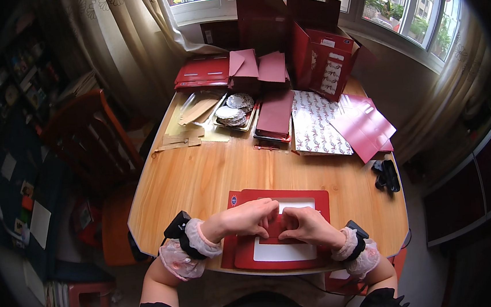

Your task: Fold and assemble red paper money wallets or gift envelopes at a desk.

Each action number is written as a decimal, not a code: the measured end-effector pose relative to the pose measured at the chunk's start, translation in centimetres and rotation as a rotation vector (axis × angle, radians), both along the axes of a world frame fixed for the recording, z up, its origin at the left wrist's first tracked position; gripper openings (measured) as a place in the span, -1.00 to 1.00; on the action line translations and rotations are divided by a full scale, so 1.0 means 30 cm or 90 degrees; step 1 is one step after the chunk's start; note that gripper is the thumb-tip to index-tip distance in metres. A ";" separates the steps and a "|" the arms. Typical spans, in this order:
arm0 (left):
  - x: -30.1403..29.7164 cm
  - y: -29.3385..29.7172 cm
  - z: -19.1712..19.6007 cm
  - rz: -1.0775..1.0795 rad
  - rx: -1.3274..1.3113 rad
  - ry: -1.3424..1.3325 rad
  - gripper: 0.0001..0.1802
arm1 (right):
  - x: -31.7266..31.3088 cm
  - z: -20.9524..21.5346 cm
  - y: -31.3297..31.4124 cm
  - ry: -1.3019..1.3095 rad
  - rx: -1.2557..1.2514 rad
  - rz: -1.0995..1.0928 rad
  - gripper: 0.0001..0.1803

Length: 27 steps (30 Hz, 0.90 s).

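A red cardboard sheet (321,197) with rounded corners lies at the table's near edge, in front of me. White panels (285,251) show on it above and below a red middle strip. Under its left side a second red sheet (228,254) sticks out. Over the middle strip, my left hand (253,217) is closed, fingers curled toward the thumb. Facing it a short way to the right, my right hand (307,226) is curled closed too. Whatever the fingertips may hold is hidden or too small to make out.
Stacks of dark pink cards (275,114), white scalloped pieces (232,113), a patterned sheet (316,122) and glossy pink sheets (364,125) line the table's far half. Red boxes (323,61) stand behind. A black object (386,177) lies at right; a wooden chair (95,130) stands left.
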<state>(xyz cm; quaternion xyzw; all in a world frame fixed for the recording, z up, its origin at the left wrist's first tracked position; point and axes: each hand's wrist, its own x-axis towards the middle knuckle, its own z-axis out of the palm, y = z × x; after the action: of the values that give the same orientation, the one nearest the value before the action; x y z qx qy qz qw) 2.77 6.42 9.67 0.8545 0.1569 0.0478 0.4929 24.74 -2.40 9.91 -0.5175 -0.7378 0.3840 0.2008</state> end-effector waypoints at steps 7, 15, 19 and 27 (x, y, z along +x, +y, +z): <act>-0.041 0.051 0.058 -0.048 -0.027 -0.115 -0.55 | 0.014 0.049 -0.009 0.011 0.087 0.070 -0.53; -0.064 0.081 0.067 0.261 -0.151 -0.257 -0.76 | 0.026 0.090 -0.014 -0.166 0.244 0.135 -0.43; -0.056 0.087 0.066 0.303 -0.133 -0.248 -0.78 | 0.025 0.080 -0.019 -0.174 0.204 0.140 -0.49; -0.051 0.084 0.068 0.268 -0.092 -0.223 -0.80 | 0.012 0.075 -0.028 -0.154 0.202 0.120 -0.54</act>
<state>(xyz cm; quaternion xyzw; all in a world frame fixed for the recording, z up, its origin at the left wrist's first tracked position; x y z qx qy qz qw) 1.24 8.94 11.70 0.7445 0.2465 0.2852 0.5510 25.09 -3.23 12.16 -0.4507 -0.8526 0.2155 0.1532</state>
